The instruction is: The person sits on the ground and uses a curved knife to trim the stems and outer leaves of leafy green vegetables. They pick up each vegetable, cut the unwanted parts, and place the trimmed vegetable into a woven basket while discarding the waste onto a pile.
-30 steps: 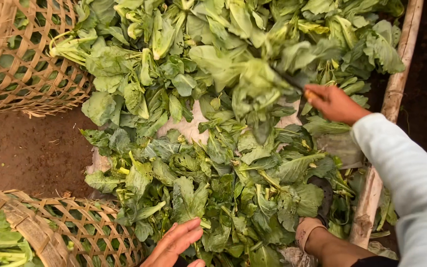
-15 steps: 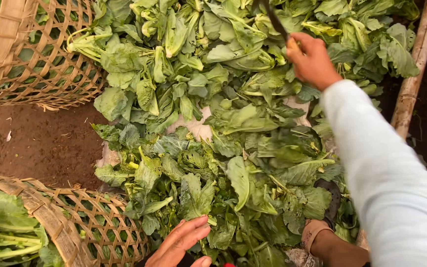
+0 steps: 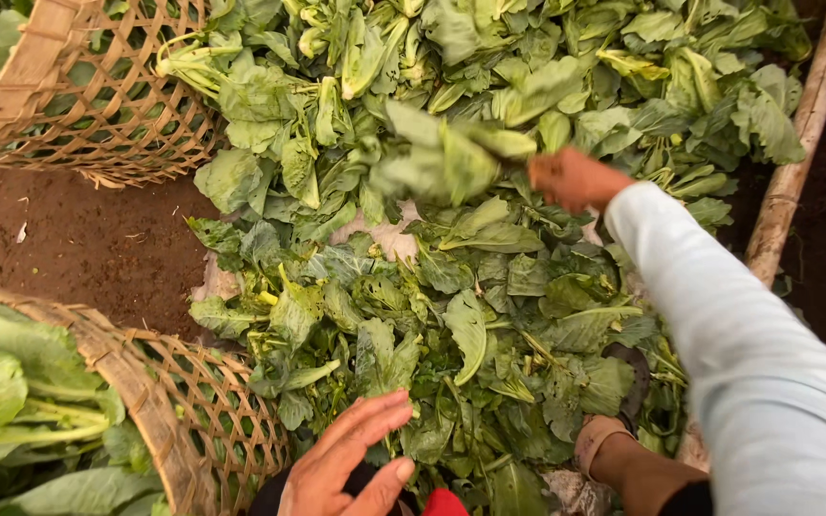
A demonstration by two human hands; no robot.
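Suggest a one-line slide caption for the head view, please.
Right hand lifts a leafy bunch over the greens pile; left hand open.

Bare brown earth floor [image 3: 69, 244], a wooden pole [image 3: 795, 162] alongside, daylight.

The right hand [image 3: 574, 178] grips a leafy bunch [image 3: 451, 158], lifted over the far part of the greens pile [image 3: 432, 306]. The left hand [image 3: 351, 459] hovers open at the near edge, beside the near-left basket [image 3: 184, 401]. Another basket [image 3: 97, 105] stands far left on soil [image 3: 78, 244].
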